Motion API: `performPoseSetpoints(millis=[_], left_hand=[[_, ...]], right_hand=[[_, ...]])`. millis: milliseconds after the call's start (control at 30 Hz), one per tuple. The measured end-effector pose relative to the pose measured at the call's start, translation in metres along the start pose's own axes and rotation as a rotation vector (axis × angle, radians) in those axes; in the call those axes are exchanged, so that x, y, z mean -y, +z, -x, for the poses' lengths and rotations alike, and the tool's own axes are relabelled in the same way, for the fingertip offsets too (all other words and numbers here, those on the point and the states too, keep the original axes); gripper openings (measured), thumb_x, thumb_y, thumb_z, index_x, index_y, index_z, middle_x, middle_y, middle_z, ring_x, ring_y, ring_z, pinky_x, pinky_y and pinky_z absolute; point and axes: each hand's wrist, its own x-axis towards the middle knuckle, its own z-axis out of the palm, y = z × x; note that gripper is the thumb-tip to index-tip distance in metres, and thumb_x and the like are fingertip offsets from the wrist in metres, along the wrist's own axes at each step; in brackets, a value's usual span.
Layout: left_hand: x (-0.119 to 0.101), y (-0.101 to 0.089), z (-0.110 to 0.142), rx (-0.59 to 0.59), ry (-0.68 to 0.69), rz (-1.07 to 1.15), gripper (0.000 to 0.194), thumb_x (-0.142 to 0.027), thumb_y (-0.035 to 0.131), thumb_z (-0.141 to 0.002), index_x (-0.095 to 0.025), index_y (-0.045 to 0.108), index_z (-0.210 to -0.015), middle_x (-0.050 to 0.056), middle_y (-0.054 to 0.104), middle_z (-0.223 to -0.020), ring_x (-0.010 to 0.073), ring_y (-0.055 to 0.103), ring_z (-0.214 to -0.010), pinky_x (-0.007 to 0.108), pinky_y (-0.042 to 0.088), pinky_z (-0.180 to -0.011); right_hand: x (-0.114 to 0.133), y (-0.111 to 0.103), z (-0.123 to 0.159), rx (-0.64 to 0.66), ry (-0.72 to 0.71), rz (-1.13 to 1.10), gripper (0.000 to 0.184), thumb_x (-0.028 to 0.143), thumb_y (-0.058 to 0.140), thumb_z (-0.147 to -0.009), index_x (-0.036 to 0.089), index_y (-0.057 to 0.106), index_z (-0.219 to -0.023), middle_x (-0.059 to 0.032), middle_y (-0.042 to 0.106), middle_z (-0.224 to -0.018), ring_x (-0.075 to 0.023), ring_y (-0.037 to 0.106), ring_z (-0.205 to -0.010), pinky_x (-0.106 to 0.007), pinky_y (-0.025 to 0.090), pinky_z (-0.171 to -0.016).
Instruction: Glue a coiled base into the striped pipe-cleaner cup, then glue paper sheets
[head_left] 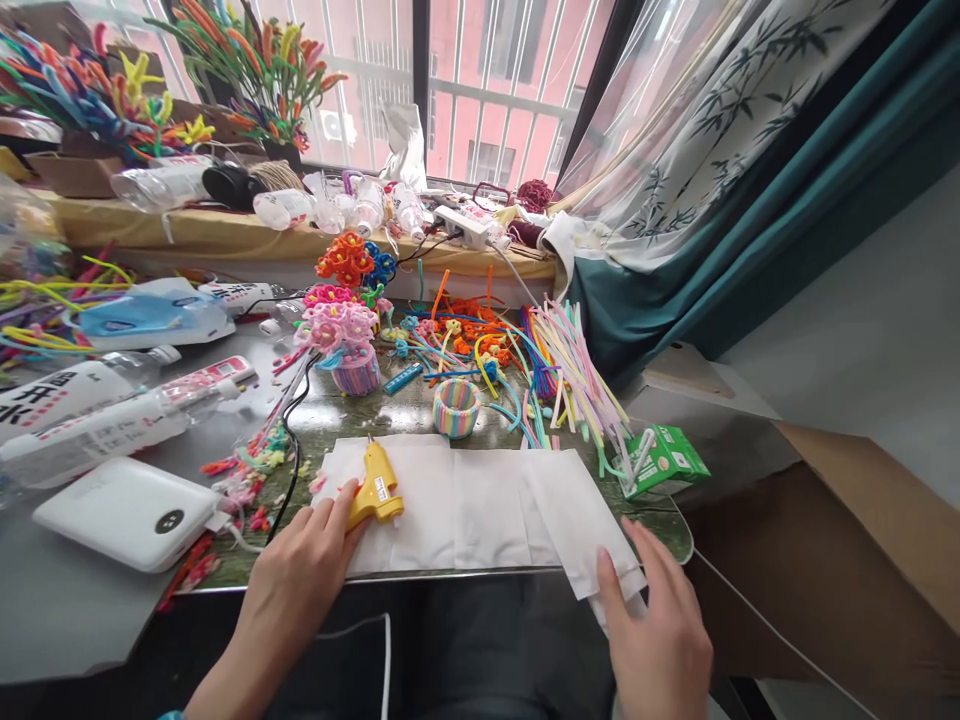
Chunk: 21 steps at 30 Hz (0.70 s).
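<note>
My left hand is closed around the handle of a yellow hot glue gun, its nozzle pointing away from me. Under the gun lie white tissue sheets, spread along the table's near edge. At their right end, my right hand has thumb and fingers apart around the corner of a tissue strip, thumb over the paper; a firm grip does not show. Behind the tissues stands a pastel striped ring-shaped holder. To its left, a similar pot bears pink, orange and blue pipe-cleaner flowers.
Pipe cleaners and loose flowers cover the table's back. A green box sits at the right corner. Plastic bottles, a white power bank and a black cable lie left. An open cardboard box stands right.
</note>
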Motion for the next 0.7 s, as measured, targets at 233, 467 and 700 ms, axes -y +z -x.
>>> performPoseSetpoints(millis=[233, 467, 700], left_hand=[[-0.002, 0.002, 0.004, 0.049, -0.080, 0.060, 0.046, -0.039, 0.034, -0.104, -0.011, 0.064, -0.125, 0.009, 0.074, -0.086, 0.0215, 0.067, -0.074, 0.030, 0.048, -0.064], [-0.003, -0.002, 0.007, -0.048, -0.192, 0.071, 0.045, -0.038, 0.035, -0.104, -0.008, 0.060, -0.124, 0.013, 0.076, -0.094, 0.0227, 0.072, -0.077, 0.030, 0.050, -0.064], [0.001, -0.017, 0.002, -0.040, -0.299, 0.167, 0.050, -0.046, 0.029, -0.104, -0.009, 0.057, -0.121, 0.013, 0.077, -0.094, 0.0207, 0.073, -0.068, 0.027, 0.048, -0.054]], right_hand=[[-0.021, 0.021, -0.009, 0.224, 0.155, 0.002, 0.082, 0.080, 0.047, -0.082, 0.013, 0.061, -0.127, -0.0154, 0.072, -0.092, -0.0345, 0.066, -0.086, -0.041, 0.051, -0.068], [0.000, 0.000, -0.030, 0.218, 0.288, -0.176, 0.065, 0.084, 0.047, -0.075, 0.022, 0.069, -0.081, -0.0098, 0.074, -0.083, -0.0288, 0.068, -0.071, -0.035, 0.048, -0.062], [0.002, -0.038, -0.048, 0.103, 0.490, -0.044, 0.060, 0.080, 0.060, -0.063, 0.029, 0.071, -0.092, -0.0028, 0.076, -0.080, -0.0268, 0.067, -0.065, -0.033, 0.046, -0.059]])
